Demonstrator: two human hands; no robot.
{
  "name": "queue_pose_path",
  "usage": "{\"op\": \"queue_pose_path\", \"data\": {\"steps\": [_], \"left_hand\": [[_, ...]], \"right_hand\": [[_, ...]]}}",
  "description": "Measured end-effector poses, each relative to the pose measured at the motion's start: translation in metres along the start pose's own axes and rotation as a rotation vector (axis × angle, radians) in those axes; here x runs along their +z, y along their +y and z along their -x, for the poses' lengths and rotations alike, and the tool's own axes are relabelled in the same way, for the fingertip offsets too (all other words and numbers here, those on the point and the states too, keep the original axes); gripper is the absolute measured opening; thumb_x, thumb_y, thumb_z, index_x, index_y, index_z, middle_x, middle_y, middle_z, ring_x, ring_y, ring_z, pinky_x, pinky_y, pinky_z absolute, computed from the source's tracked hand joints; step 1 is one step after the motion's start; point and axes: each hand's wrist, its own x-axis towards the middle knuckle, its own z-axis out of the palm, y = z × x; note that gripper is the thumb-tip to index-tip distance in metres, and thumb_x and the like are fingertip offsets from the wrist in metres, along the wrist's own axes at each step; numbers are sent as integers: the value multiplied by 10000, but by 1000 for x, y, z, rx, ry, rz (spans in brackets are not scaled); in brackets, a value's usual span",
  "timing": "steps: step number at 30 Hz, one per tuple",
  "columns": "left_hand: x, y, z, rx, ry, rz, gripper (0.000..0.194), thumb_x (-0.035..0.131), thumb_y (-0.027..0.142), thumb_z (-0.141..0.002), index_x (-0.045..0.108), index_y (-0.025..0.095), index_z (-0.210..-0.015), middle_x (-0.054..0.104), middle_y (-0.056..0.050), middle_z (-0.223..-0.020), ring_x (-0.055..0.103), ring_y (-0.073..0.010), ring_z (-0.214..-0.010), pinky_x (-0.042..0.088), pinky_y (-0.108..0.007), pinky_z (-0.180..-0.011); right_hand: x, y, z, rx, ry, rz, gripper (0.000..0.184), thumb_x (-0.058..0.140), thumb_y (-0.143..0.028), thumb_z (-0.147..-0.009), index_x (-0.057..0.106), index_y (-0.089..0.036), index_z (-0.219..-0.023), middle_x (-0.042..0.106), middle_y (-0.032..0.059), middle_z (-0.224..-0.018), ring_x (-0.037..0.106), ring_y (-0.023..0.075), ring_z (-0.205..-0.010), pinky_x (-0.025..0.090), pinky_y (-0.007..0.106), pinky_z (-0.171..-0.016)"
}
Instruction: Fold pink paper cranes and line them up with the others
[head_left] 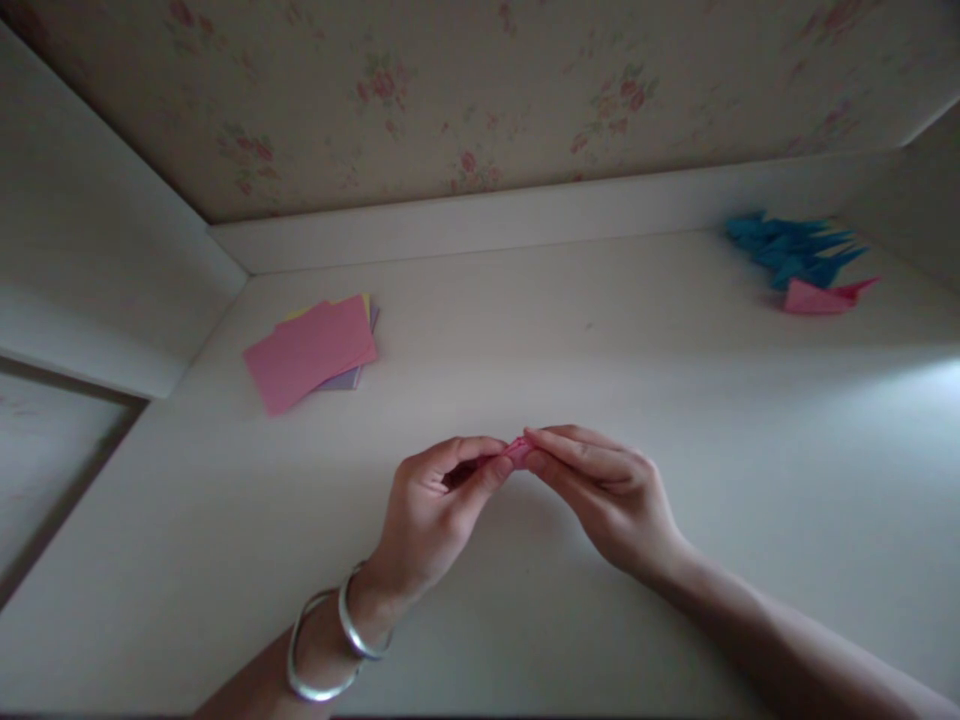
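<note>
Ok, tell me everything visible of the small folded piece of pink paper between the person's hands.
The small folded piece of pink paper shows only as a short, narrow stretch near the picture's centre, with what looks like a folded edge along its top. The left hand and right hand pinch it from either side and hide the rest, so its full shape cannot be told. It seems held just above the white tabletop.

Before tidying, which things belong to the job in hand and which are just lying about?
Job: pink paper, held by left hand and right hand; likely the stacked sheets.
Seemingly lying about: blue folded shapes; pink folded piece beside them.
</note>
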Motion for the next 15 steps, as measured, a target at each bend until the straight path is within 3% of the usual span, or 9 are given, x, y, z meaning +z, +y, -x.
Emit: {"op": "queue_pose_path", "data": {"steps": [10, 15], "left_hand": [[1, 6, 3, 133, 10, -220, 170, 664, 224, -896, 770, 234, -1029, 795, -29, -922, 736, -148, -747, 602, -236, -732], [1, 2, 2, 28, -38, -177, 184, 666, 283, -895, 740, 194, -1039, 785, -48, -898, 738, -162, -732, 603, -243, -708]], "right_hand": [[-1, 1, 0, 132, 21, -4, 162, 709, -192, -865, 792, -288, -966, 778, 9, -923, 723, 182, -834, 581, 299, -753], [2, -1, -3, 208, 82, -2, 97, 740, -224, -830, 800, -271, -891, 781, 13, -871, 725, 187, -783, 594, 302, -730]]}}
